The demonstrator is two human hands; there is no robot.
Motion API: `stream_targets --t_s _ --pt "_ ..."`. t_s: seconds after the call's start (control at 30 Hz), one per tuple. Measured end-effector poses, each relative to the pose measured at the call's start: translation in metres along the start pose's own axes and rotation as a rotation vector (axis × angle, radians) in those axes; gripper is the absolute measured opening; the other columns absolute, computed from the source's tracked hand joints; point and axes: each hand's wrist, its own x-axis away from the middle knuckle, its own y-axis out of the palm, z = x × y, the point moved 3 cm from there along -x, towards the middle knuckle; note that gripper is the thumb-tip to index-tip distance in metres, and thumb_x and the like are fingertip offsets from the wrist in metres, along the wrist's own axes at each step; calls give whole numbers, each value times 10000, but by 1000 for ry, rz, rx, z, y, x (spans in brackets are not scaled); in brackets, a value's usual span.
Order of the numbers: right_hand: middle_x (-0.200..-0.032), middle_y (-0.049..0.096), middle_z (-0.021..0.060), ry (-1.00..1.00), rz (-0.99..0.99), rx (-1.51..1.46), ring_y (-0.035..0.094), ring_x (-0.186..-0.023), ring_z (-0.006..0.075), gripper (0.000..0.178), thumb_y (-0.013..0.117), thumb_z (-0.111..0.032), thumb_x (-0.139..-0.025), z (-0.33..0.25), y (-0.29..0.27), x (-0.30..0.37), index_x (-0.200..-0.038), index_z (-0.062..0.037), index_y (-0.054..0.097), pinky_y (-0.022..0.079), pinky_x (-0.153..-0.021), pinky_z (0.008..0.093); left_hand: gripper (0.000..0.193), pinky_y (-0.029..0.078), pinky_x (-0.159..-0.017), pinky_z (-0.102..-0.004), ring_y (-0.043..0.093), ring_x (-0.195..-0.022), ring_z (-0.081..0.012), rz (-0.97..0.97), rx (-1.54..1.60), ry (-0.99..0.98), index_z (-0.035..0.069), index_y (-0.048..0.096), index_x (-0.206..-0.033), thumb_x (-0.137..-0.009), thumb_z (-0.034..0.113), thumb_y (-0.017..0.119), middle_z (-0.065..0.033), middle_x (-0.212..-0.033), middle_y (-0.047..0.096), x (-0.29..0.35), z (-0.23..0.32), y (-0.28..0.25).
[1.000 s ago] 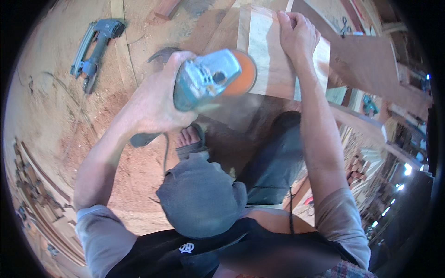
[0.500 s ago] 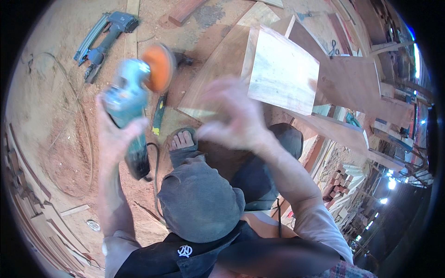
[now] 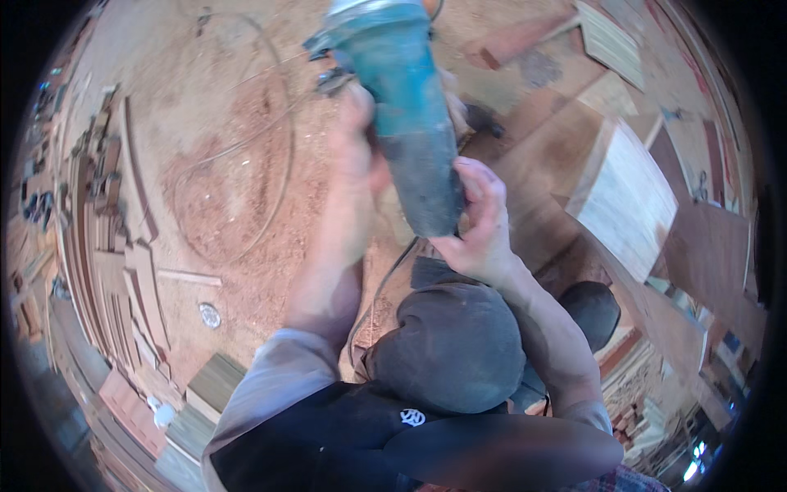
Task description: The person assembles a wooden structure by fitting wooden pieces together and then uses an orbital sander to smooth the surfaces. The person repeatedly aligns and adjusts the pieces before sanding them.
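Observation:
A teal and black angle grinder [image 3: 410, 107] is raised close in front of me, its black tail end pointing back toward me. My left hand [image 3: 357, 135], smeared by motion, is wrapped around its body, with fingertips showing on the far side. With thumb and fingers, my right hand [image 3: 484, 217] grips the tail end of the handle. Only a sliver of the orange disc shows at the upper picture edge. A dark cord [image 3: 385, 283] hangs from the tail, past my knee. Behind the grinder, the nail gun [image 3: 332, 78] is mostly hidden.
A pale wooden board [image 3: 630, 201] stands among brown panels [image 3: 705, 254] on the right. Wood strips [image 3: 90, 271] are stacked at the left. A thin hose [image 3: 287, 164] loops over the sawdust-covered floor. A reddish wood block [image 3: 520, 37] lies farther off.
The grinder has come up closer and its disc end has left most of the picture. My right hand, free before, has taken hold of its tail. The view has swung left.

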Motion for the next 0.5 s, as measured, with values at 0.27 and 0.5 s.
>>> stream_targets --t_s 0.27,0.5 --pt "-1526 582 90 34 -285 882 515 -1455 317 844 935 -345 -736 -23 -116 27 -1472 -112 594 303 -1256 575 469 567 -776 -339 685 -855 -178 51 -733 -311 44 634 -1265 -925 325 791 -72 -1037 709 0 9 -91" --pt "-1625 464 141 359 -121 1362 409 -1524 360 1072 946 -416 -705 -30 -279 89 -1617 -144 453 270 -1273 598 930 547 -1013 -556 712 -1158 -443 431 -2037 -368 -11 431 -1540 -809 384 847 -287 -1335 686 104 0 -181"
